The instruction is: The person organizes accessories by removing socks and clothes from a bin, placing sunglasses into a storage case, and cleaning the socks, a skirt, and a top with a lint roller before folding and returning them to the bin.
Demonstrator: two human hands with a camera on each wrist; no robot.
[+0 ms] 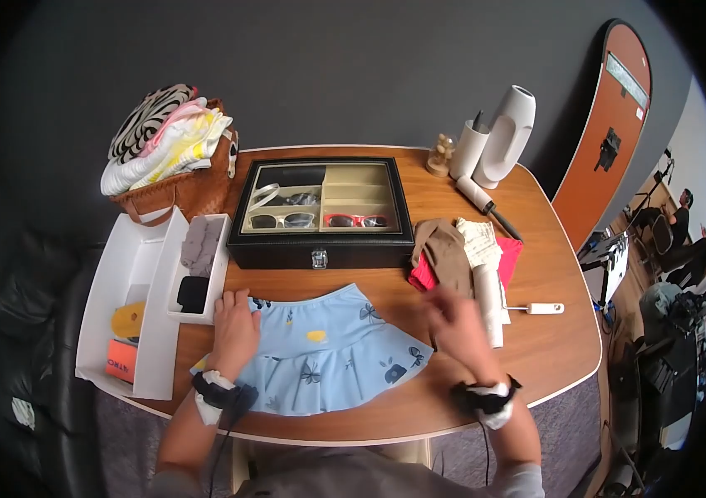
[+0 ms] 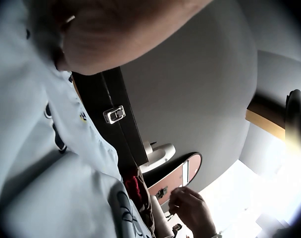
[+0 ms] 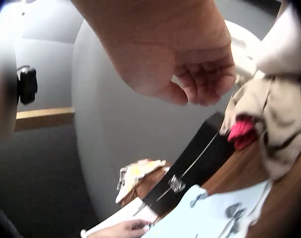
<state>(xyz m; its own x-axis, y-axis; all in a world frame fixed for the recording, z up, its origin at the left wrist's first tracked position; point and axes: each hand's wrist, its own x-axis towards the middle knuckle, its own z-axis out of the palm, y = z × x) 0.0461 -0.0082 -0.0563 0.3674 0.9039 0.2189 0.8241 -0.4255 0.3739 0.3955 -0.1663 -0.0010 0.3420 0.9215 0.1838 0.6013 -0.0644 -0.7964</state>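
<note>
A light blue flared skirt (image 1: 320,378) with dark floral and butterfly prints and yellow spots lies spread on the table in front of me. My left hand (image 1: 237,334) rests at the skirt's left side, near the waistband, fingers pointing away from me. Above the table, just past the skirt's right edge, hangs my right hand (image 1: 458,334). In the right wrist view the right hand's fingers (image 3: 206,82) are loosely bent with nothing between them. Beside it lies a pile with brown cloth (image 1: 446,253), red cloth (image 1: 509,257) and a white lint roller (image 1: 488,307).
Behind the skirt stands a black glasses case (image 1: 320,249) with a glass lid. On the left are a long white box (image 1: 94,349) and a smaller white box (image 1: 222,257) with folded items. A brown basket (image 1: 195,203) of clothes, a white vase (image 1: 515,124) and another roller (image 1: 476,195) stand farther back.
</note>
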